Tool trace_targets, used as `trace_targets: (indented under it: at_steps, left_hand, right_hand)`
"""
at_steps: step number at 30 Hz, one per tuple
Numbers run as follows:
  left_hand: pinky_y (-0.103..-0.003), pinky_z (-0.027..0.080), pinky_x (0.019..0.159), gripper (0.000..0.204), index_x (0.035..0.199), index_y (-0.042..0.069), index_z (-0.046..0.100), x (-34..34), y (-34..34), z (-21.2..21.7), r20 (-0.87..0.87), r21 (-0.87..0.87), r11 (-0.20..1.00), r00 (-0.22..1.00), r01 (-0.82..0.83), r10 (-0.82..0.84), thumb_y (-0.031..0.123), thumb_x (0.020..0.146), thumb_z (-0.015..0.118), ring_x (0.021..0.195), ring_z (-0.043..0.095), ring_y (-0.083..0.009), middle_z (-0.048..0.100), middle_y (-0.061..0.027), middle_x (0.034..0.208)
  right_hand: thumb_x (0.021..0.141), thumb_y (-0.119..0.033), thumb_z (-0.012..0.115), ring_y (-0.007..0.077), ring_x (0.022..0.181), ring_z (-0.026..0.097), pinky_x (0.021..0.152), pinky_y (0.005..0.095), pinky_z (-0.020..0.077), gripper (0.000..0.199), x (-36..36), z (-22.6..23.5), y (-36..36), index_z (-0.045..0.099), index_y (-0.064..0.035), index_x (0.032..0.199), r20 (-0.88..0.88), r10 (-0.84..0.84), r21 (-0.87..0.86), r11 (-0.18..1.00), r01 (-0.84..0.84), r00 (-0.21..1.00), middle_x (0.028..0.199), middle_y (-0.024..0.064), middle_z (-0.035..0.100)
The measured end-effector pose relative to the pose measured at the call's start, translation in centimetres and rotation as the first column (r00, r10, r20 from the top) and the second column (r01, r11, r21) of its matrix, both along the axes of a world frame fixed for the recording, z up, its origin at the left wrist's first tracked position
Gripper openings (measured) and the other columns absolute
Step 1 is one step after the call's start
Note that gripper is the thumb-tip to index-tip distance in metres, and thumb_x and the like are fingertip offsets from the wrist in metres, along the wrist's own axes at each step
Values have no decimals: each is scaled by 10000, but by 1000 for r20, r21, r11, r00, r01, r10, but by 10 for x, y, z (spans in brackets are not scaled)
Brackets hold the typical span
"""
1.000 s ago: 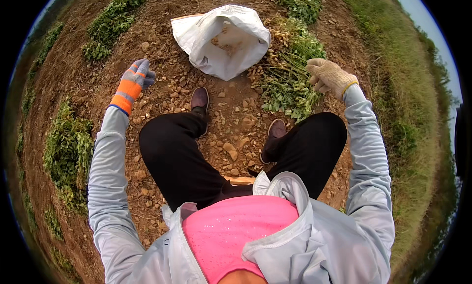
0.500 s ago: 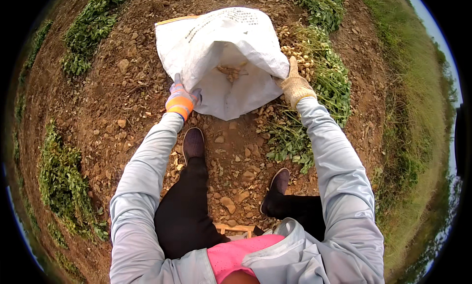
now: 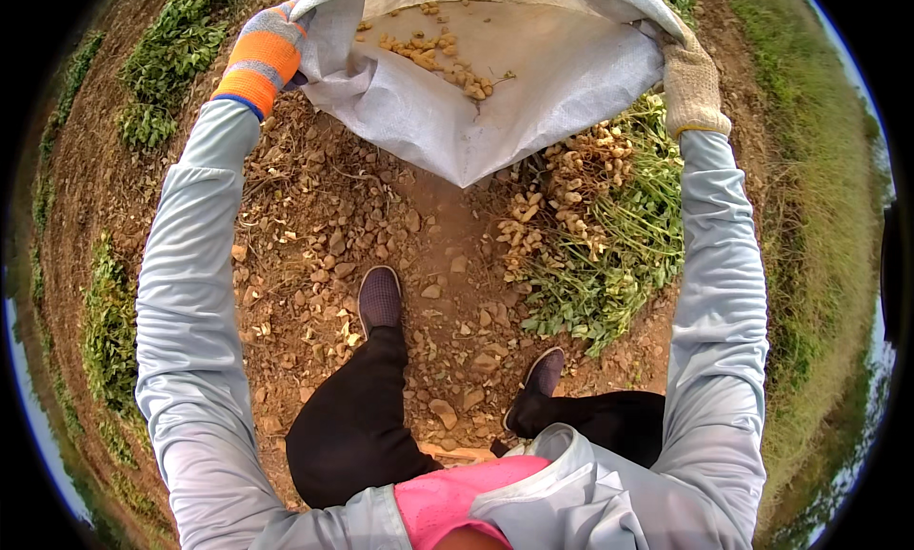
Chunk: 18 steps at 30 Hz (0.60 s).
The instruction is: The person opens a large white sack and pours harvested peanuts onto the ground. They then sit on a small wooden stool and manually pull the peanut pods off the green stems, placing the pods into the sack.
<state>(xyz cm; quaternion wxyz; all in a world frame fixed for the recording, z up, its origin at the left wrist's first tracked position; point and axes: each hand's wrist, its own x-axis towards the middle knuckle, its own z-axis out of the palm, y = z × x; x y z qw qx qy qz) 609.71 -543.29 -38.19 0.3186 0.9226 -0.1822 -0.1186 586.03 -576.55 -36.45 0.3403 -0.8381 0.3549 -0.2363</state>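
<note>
A white woven sack (image 3: 562,83) hangs raised in front of me, its mouth spread wide toward me. My left hand (image 3: 265,53), in an orange and grey glove, is closed on the sack's left rim. On the opposite rim, my right hand (image 3: 693,81) grips the fabric in a beige knit glove. Several peanuts (image 3: 443,57) in their shells lie inside the sack, left of its middle. The far part of the sack is cut off by the upper edge of the view.
Pulled peanut plants (image 3: 609,255) with pods attached lie on the soil at right, below the sack. More green plants (image 3: 109,331) form a row at left. Stones (image 3: 443,413) dot the brown soil around my shoes (image 3: 381,298). Tall grass (image 3: 809,217) borders the field at right.
Both hands have lifted the sack up and toward me and moved farther apart, widening its mouth. More peanuts inside now show, and the plants beneath are more exposed.
</note>
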Motion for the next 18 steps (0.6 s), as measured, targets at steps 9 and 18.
trace_targets:
  at_steps: [9, 18]
  left_hand:
    - [-328, 473, 797, 223, 981, -4, 649, 86, -62, -34, 88, -909, 367, 951, 198, -296, 90, 893, 467, 859, 612, -212, 658, -120, 946]
    - [-319, 530, 760, 524, 1382, 95, 331, 40, -35, -148, 151, -496, 852, 983, 168, -106, 198, 914, 544, 905, 647, -220, 575, -136, 1196]
  right_hand:
    - [923, -90, 460, 176, 1038, 553, 940, 307, 425, 293, 40, -10, -76, 534, -7, 1194, 716, 300, 112, 842, -528, 630, 1164, 75, 582]
    - [945, -253, 503, 263, 1141, 525, 971, 357, 443, 577, -20, -100, -71, 240, -51, 1418, -15, 52, 355, 934, -43, 999, 1332, 144, 465]
